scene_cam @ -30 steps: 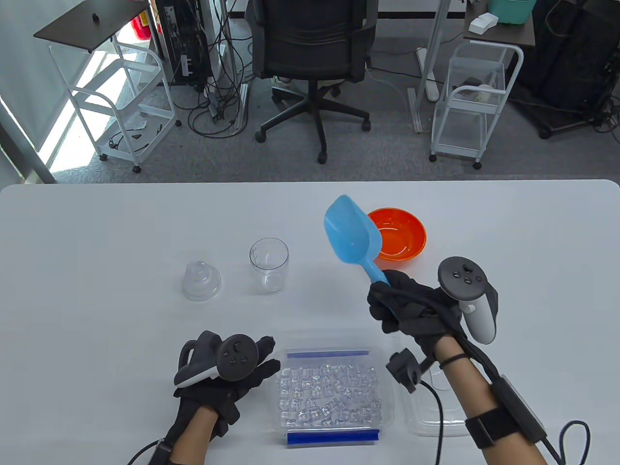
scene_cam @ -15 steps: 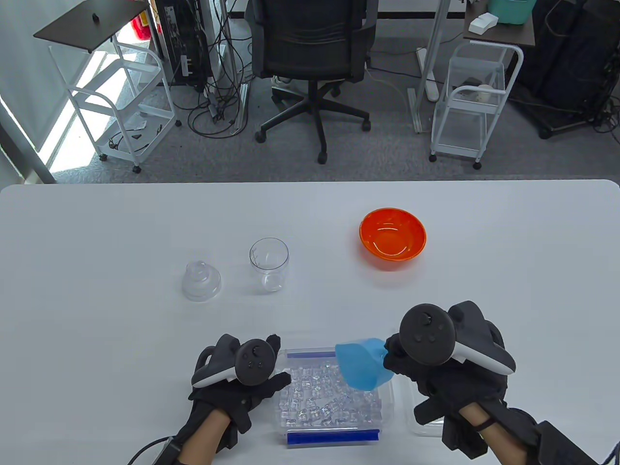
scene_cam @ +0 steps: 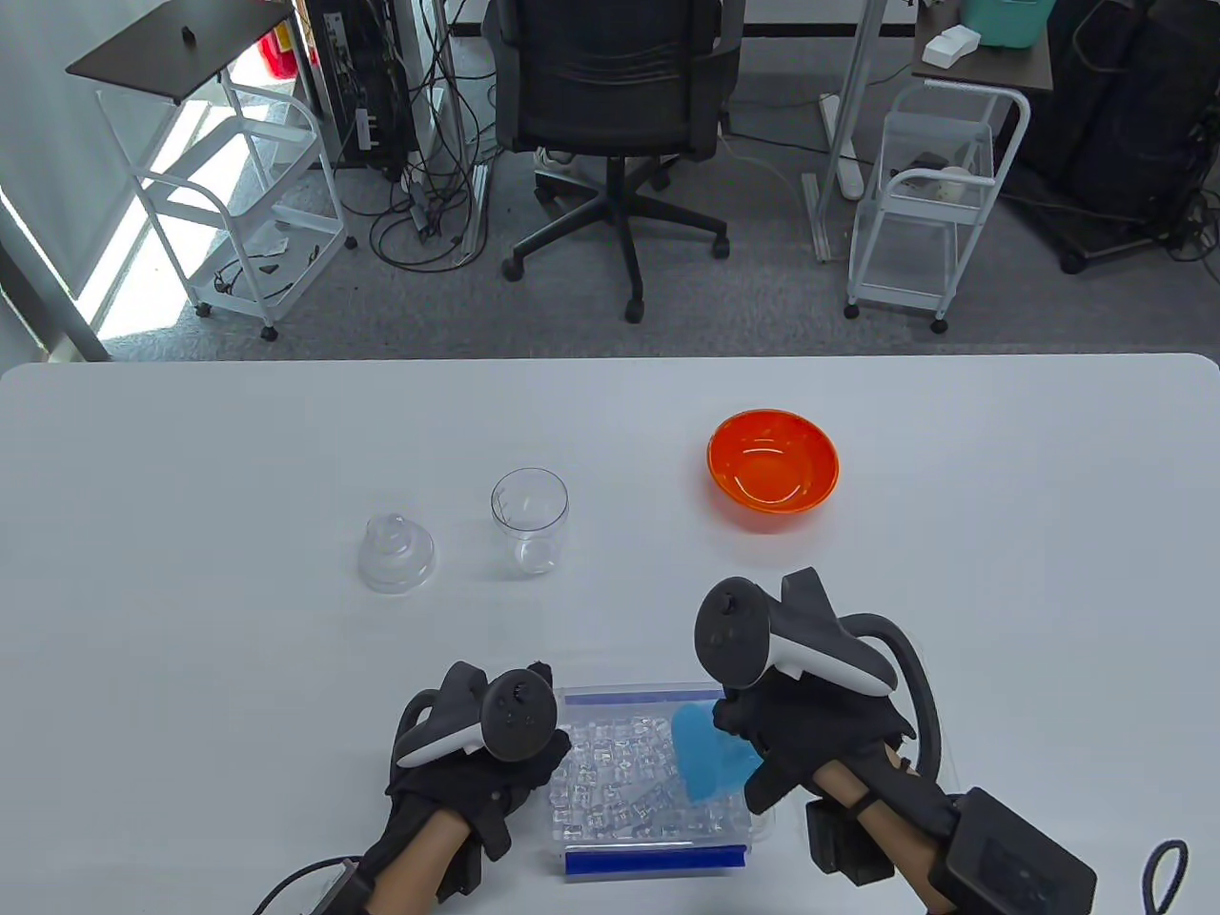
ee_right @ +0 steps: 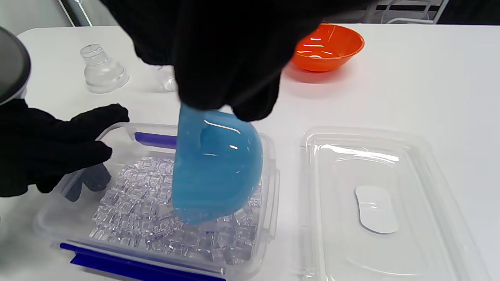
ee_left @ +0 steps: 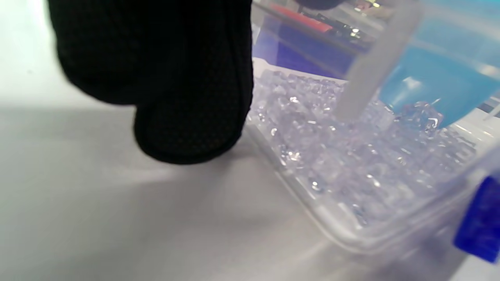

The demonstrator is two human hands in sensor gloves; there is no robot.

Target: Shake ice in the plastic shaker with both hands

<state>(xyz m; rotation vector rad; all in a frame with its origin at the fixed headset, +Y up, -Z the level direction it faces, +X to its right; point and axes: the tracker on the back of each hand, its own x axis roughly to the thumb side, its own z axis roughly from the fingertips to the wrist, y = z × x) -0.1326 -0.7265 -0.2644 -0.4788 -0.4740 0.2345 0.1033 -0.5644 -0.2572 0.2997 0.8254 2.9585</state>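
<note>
Since earlier, right hand (scene_cam: 810, 734) gripping blue scoop (ee_right: 215, 168) dropped into ice container (ee_right: 269, 187); left hand (scene_cam: 477, 772), fingers relaxed, braced its wall; best dig shallow, level.

Landmark: clear plastic ice container (scene_cam: 658, 863) w/ blue clips, at table's near edge. Its clear lid (ee_right: 375, 203) lies right; clear shaker cup (scene_cam: 530, 519) and domed clear cap (scene_cam: 396, 553) behind-left; orange bowl (scene_cam: 773, 460) behind-right; blue plastic scoop (scene_cam: 707, 760) inside.
</note>
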